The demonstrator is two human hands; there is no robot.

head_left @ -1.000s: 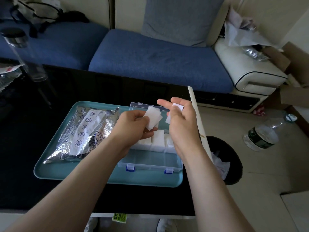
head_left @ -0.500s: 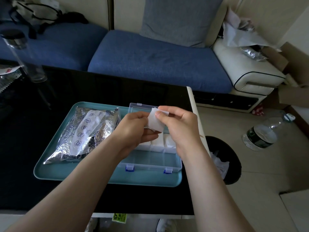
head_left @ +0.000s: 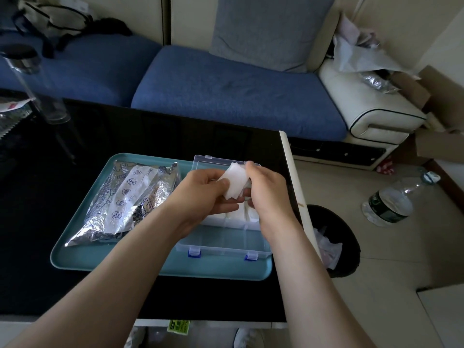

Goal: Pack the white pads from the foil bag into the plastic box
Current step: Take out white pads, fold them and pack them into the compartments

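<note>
A clear plastic box (head_left: 226, 243) with blue latches lies open on a teal tray (head_left: 140, 262), its lid tilted up at the back. White pads (head_left: 238, 214) fill the box's back row of compartments. The crinkled foil bag (head_left: 125, 199) lies on the tray's left half. Over the box, my left hand (head_left: 203, 192) and my right hand (head_left: 267, 192) both pinch a small stack of white pads (head_left: 236, 180) between them.
The tray sits on a black glass table (head_left: 75, 146) whose right edge (head_left: 296, 187) is white. A black waste bin (head_left: 336, 237) stands right of the table. A plastic bottle (head_left: 391, 202) lies on the floor. A glass bottle (head_left: 37, 84) stands far left. A blue sofa is behind.
My hands were apart, each with a white pad. They have come together and now hold the pads as one stack above the box.
</note>
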